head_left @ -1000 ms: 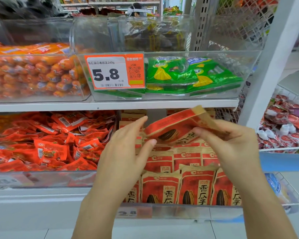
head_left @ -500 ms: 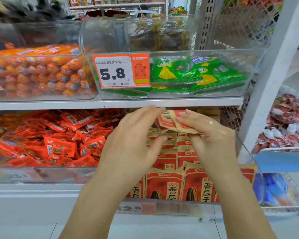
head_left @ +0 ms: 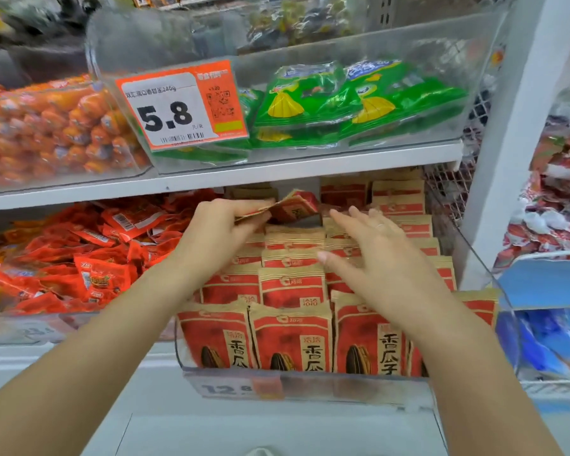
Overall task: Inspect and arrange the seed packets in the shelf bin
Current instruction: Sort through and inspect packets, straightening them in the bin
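A clear shelf bin (head_left: 484,268) on the lower shelf holds several rows of red-and-tan seed packets (head_left: 292,337) standing upright. My left hand (head_left: 221,235) pinches one red seed packet (head_left: 293,207) by its tan edge and holds it tilted over the back rows, just under the upper shelf. Spread flat, my right hand (head_left: 372,255) hovers over the right-hand rows of packets with straight fingers. A ring shows on one finger. It holds nothing.
The upper shelf edge (head_left: 277,174) runs close above both hands. On it stand a bin of green packets (head_left: 359,100) with an orange 5.8 price tag (head_left: 181,106) and a bin of orange sausages (head_left: 53,126). Loose red snack packets (head_left: 89,251) fill the left bin.
My right hand has let go of the packet and opened over the rows. My left hand now holds the packet alone, farther back in the bin. The camera has moved closer.
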Demonstrator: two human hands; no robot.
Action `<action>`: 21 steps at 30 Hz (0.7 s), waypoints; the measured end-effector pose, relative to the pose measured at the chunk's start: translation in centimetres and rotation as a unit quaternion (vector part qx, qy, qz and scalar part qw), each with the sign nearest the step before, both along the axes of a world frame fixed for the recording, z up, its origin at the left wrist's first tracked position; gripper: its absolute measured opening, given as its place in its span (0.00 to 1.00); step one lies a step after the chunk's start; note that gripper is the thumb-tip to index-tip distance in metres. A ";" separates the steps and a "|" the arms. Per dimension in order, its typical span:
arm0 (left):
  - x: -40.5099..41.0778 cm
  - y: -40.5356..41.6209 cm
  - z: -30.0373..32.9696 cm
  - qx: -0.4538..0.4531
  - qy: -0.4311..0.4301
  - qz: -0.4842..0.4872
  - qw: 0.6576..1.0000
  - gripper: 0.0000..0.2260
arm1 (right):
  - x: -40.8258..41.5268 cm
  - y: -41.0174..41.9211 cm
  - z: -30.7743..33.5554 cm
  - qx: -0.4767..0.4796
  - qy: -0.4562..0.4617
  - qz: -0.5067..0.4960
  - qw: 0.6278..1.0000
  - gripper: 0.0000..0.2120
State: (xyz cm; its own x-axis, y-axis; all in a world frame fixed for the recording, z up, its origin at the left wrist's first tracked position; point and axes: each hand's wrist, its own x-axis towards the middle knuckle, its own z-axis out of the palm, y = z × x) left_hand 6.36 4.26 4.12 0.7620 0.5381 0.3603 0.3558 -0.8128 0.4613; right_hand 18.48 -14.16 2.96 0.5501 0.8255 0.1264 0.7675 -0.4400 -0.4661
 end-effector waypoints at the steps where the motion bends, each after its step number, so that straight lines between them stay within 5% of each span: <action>1: 0.5 0.3 -0.1 -0.014 0.023 0.004 1.000 0.12 | 0.1 0.0 -0.1 -0.011 0.005 0.004 1.000 0.33; 21: 6.8 4.0 -0.9 -0.103 0.131 0.089 0.982 0.18 | 0.5 0.5 -0.3 -0.039 0.042 0.017 0.998 0.31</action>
State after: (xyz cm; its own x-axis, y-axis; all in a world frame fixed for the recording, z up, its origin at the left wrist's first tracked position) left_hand 13.20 8.29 3.25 0.7018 0.7116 0.0345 0.6112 -0.6263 0.4839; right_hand 19.03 -13.70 2.63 0.5267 0.8499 0.0154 0.7423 -0.4511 -0.4955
